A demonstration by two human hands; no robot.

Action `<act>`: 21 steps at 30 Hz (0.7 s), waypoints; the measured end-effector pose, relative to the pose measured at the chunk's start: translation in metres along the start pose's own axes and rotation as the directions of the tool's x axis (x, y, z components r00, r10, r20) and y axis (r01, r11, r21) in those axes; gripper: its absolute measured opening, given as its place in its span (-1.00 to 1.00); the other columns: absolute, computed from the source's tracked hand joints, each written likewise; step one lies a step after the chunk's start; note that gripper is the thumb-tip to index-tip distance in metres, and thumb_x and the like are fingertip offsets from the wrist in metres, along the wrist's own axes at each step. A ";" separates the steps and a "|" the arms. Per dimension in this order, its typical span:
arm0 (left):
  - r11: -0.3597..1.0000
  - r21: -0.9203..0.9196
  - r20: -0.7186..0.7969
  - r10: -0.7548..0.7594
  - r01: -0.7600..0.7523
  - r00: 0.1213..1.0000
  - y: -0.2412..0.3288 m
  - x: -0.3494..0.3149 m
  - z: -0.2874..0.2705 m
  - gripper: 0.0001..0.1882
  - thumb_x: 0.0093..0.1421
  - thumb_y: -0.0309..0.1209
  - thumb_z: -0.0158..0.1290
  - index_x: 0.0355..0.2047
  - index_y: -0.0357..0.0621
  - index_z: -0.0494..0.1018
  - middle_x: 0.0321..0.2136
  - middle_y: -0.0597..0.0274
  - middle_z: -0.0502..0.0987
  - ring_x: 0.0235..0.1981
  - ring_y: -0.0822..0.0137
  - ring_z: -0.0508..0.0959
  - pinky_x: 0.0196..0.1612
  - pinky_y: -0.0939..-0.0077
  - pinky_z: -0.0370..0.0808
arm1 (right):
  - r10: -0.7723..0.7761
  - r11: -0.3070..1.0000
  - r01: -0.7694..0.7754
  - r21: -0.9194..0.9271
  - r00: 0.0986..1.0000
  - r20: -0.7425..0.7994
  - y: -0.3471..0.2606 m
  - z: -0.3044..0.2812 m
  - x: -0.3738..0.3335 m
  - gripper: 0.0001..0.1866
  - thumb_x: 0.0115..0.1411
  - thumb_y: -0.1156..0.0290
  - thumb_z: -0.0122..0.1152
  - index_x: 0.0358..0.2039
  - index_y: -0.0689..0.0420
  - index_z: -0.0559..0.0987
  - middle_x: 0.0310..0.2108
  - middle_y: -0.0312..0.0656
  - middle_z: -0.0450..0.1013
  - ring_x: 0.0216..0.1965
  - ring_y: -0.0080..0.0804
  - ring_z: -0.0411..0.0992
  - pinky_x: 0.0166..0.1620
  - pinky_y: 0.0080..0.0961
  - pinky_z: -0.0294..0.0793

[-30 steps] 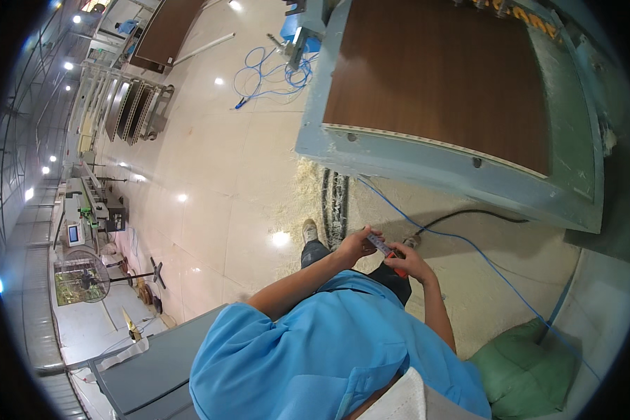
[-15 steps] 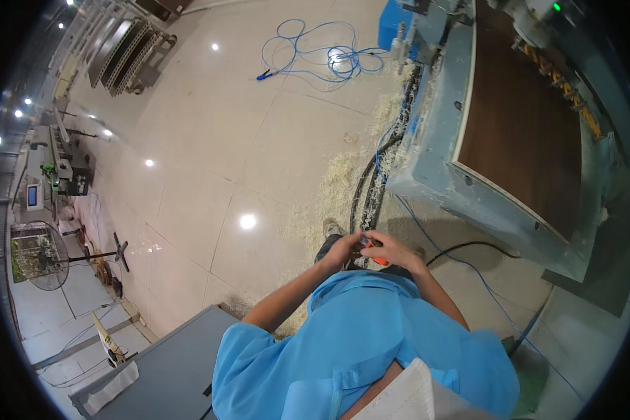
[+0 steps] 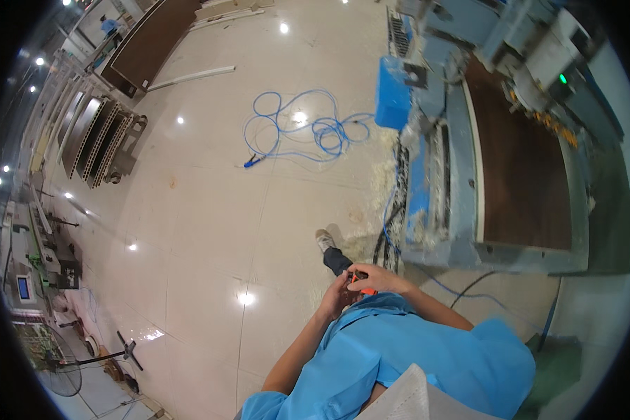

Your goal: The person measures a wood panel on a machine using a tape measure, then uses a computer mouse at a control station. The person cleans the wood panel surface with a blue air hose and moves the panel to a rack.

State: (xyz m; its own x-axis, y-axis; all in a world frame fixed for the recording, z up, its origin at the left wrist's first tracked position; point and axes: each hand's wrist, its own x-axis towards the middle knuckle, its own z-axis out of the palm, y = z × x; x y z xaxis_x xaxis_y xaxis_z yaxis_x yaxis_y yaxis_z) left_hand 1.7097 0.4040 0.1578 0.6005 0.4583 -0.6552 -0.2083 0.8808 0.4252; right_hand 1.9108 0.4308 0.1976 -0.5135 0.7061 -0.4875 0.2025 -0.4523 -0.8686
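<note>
The right hand (image 3: 378, 279) curls around a small bright-orange handheld tool (image 3: 369, 291) beside the left hand (image 3: 334, 297), whose grip I cannot tell, and the pale strip between them a second ago no longer shows, suggesting they've closed over it.

Below and ahead of the left hand (image 3: 337, 297), pale glossy floor tiles (image 3: 210, 210). On them, near that hand, a shoe (image 3: 324, 239); well ahead, a loose tangle of blue hose (image 3: 338, 137); farther off to its left, a white strip (image 3: 192, 78). Ahead of the right hand (image 3: 371, 278), scattered pale shavings (image 3: 380, 176). Ahead and to its right, a grey-blue machine bed (image 3: 462, 217), with a brown panel (image 3: 521, 182) lying on top.
</note>
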 end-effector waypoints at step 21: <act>0.794 -0.606 0.168 0.201 -0.059 0.965 0.508 0.086 -0.243 -0.11 0.26 0.41 -0.16 0.20 -0.16 0.35 0.11 0.00 0.48 0.06 0.02 0.53 0.02 0.00 0.52 | -0.372 0.761 0.364 -0.536 0.923 0.099 -0.319 -0.063 0.491 -0.30 0.04 0.08 0.42 0.17 0.06 0.46 -0.01 -0.03 0.48 0.08 0.01 0.40 0.11 -0.13 0.41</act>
State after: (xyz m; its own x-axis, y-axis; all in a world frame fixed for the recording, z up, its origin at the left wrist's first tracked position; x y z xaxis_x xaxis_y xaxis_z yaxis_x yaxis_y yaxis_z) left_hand 1.4679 0.9199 0.1658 0.6678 0.5989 -0.4419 -0.6684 0.7438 -0.0019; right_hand 1.6466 0.9564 0.2291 -0.6321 0.7659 -0.1181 0.4140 0.2050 -0.8869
